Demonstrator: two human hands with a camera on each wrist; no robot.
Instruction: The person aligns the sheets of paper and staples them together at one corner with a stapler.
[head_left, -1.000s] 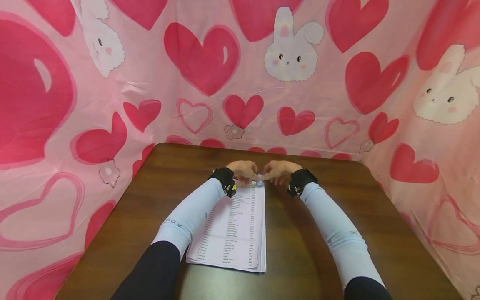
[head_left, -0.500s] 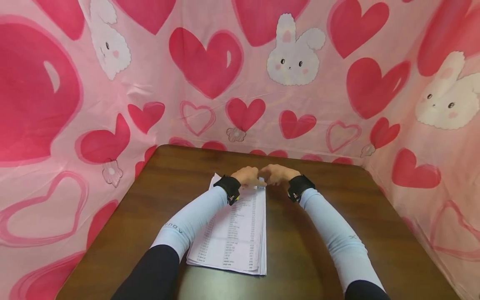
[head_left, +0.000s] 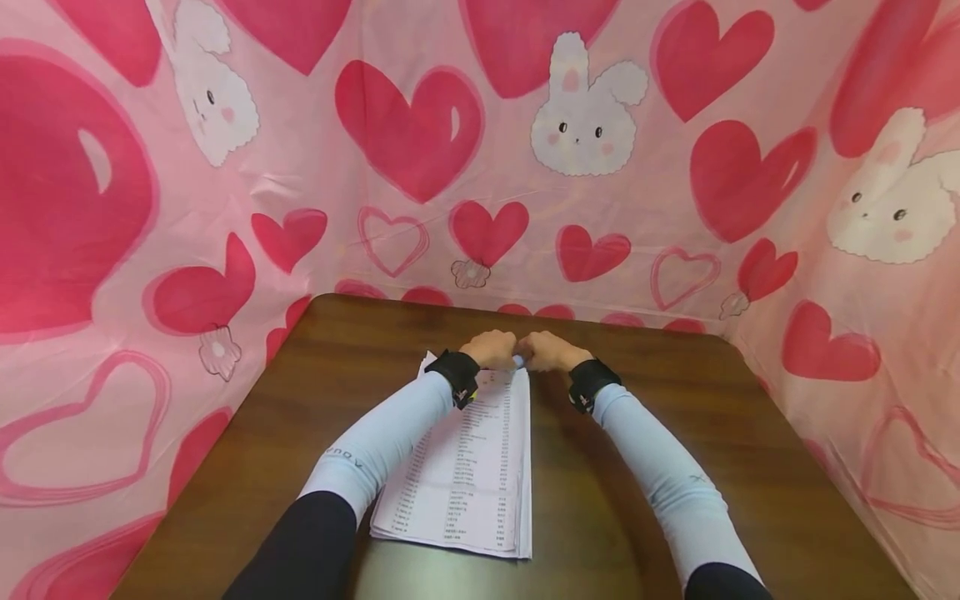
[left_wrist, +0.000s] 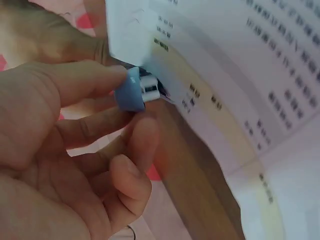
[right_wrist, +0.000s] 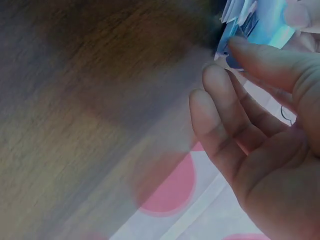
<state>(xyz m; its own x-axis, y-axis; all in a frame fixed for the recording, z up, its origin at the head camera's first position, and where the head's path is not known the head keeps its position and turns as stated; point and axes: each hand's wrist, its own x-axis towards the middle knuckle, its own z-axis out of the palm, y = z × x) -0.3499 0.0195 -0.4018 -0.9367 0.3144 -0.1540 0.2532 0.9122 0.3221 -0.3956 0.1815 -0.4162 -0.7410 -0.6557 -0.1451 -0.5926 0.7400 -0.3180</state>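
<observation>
A stack of printed sheets [head_left: 468, 467] lies in front of me, its far right corner between my hands. At that corner is a small blue-and-white device [left_wrist: 130, 94], partly covered by fingers; its exact kind I cannot tell. My left hand [head_left: 491, 348] pinches its blue part between thumb and forefinger, the other fingers loosely curled below. A white piece with a dark slot juts from it toward the paper edge. My right hand [head_left: 551, 350] meets the left there. In the right wrist view its thumb [right_wrist: 270, 65] pinches at the blue piece by the sheet edges, other fingers bent.
The sheets rest on a brown wooden table [head_left: 630, 433] with rounded far corners. A pink cloth [head_left: 420, 250] with hearts and rabbits hangs behind and along both sides. Black bands [head_left: 454, 377] circle both wrists.
Both hands have drawn together at the corner; the right has moved slightly left and its fingers have closed in. The blue piece, plainer to see a second ago, is now mostly covered.
</observation>
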